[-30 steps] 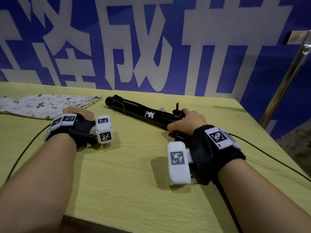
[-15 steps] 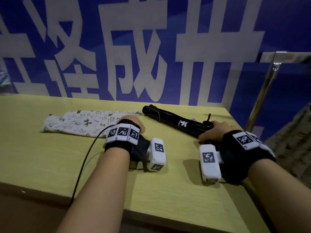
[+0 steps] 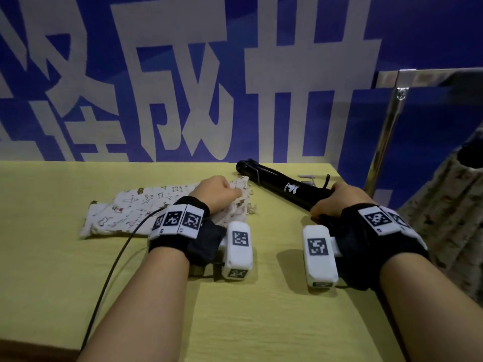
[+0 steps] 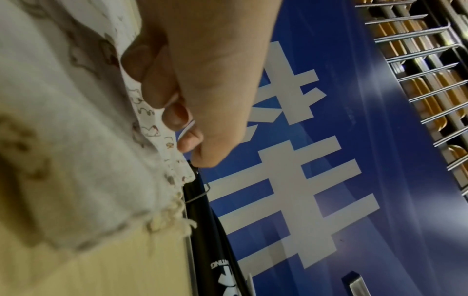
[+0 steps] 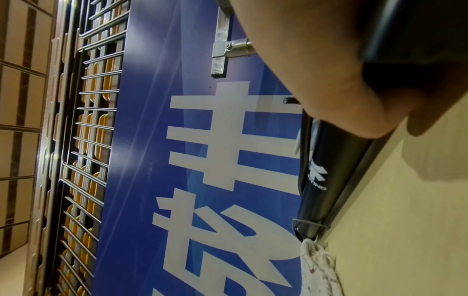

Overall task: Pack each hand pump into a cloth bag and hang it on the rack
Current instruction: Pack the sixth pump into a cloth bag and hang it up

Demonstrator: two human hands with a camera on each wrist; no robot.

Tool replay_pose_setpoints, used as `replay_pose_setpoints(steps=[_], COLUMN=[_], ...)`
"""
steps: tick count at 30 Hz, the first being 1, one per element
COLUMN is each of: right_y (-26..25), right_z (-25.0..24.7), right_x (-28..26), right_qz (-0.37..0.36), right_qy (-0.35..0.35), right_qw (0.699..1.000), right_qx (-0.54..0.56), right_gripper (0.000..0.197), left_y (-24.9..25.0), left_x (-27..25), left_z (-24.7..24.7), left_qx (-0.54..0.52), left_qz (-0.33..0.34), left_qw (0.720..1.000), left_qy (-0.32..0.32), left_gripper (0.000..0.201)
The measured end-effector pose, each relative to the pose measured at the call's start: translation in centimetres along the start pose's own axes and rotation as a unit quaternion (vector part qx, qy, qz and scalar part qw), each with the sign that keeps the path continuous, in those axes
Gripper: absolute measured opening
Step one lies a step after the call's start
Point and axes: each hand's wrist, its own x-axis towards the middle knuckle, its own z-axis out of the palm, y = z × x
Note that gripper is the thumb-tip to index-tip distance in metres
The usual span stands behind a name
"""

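**Bag mouth brought up to the pump tip**

Item one: cloth bag (image 3: 146,212), pale with small printed figures, lying flat on the yellow table (image 3: 65,296). Its frayed open end now sits touching the far tip of the hand pump — a second ago the bag lay well to the left, apart from the pump. Left hand (image 3: 218,190) is curled over that open end, fingers (image 4: 177,116) pinching the fabric edge.

Item two: hand pump (image 3: 285,186), black, white logo on the barrel, lying slantwise on the table. It has stayed in place. Right hand (image 3: 337,199) is wrapped round its near end; the grip looks firm, though the fingers themselves are mostly hidden.

Item three: metal rail (image 3: 386,126), at the right edge, with bagged goods seemingly hanging beneath it.

Assessment: bag and pump are lined up end to mouth — insertion looks ready to begin. Mouth not yet spread open.
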Motion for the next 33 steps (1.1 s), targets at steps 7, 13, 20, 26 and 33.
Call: replay_pose_setpoints(steps=[7, 13, 20, 26, 33], right_y=[0.2, 0.0, -0.7, -1.9, -1.6], right_z=[-0.1, -0.6, -0.6, -0.1, -0.8], right_x=[-0.6, -0.9, -2.1, -2.2, -2.7], right_qz=[-0.002, -0.015, -0.011, -0.039, -0.094], right_qy=[-0.006, 0.024, 0.007, -0.057, -0.039], right_qw=[0.999, 0.999, 1.000, 0.998, 0.994], right_qx=[0.042, 0.036, 0.005, 0.000, 0.028], right_gripper=[0.037, 0.040, 0.049, 0.047, 0.040], left_y=[0.2, 1.5, 3.2, 5.2, 3.9], left_x=[-0.6, -2.1, -3.2, -3.7, -3.0], left_z=[0.7, -0.7, -0.3, 2.8, 2.1], left_qx=[0.118, 0.181, 0.029, 0.107, 0.160], left_qz=[-0.016, 0.001, 0.130, 0.181, 0.171], left_qw=[0.988, 0.972, 0.984, 0.953, 0.955], left_qy=[-0.097, -0.152, -0.119, -0.217, -0.180], left_gripper=[0.031, 0.014, 0.017, 0.049, 0.028])
